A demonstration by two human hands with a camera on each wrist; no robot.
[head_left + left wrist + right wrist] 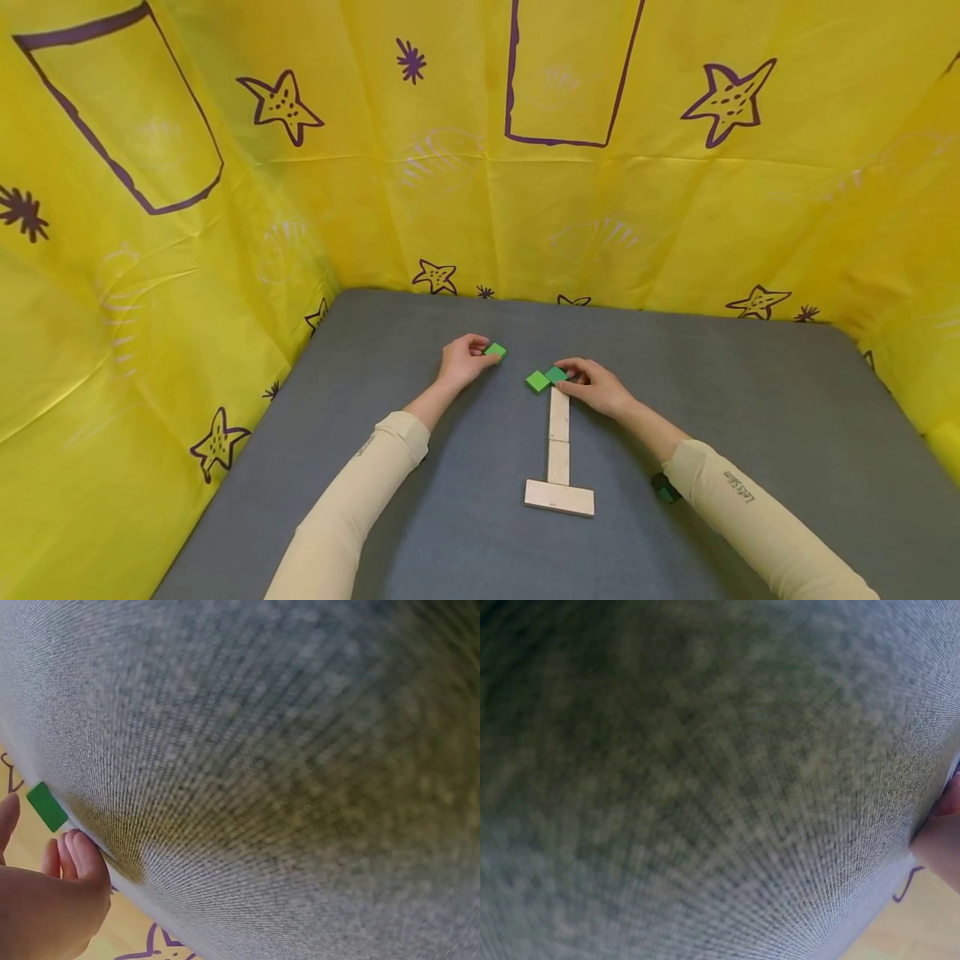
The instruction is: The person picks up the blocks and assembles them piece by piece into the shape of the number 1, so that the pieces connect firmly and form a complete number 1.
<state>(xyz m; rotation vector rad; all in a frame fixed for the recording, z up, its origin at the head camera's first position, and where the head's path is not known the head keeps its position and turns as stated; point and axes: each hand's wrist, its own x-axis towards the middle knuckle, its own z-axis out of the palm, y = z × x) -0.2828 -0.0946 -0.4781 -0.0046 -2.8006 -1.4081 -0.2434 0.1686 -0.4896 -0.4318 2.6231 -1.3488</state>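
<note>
In the head view my left hand [465, 360] holds a light green square block [495, 353] at the tabletop between thumb and fingers. The left wrist view shows that green block [46, 806] near the fingertips of the same hand [56, 896]. To the right, my right hand [597, 388] pinches a darker green block [556, 376]. Its corner sits close beside another light green block [537, 382]. Below them, two pale wooden planks [558, 417] lie end to end, and a third plank [559, 498] lies crosswise at their near end. Only a sliver of my right hand [941, 840] shows in the right wrist view.
A dark grey cloth-like tabletop [450, 533] carries everything. Yellow fabric walls [450, 200] with purple starfish drawings rise behind it and on both sides. Cloth texture fills most of both wrist views.
</note>
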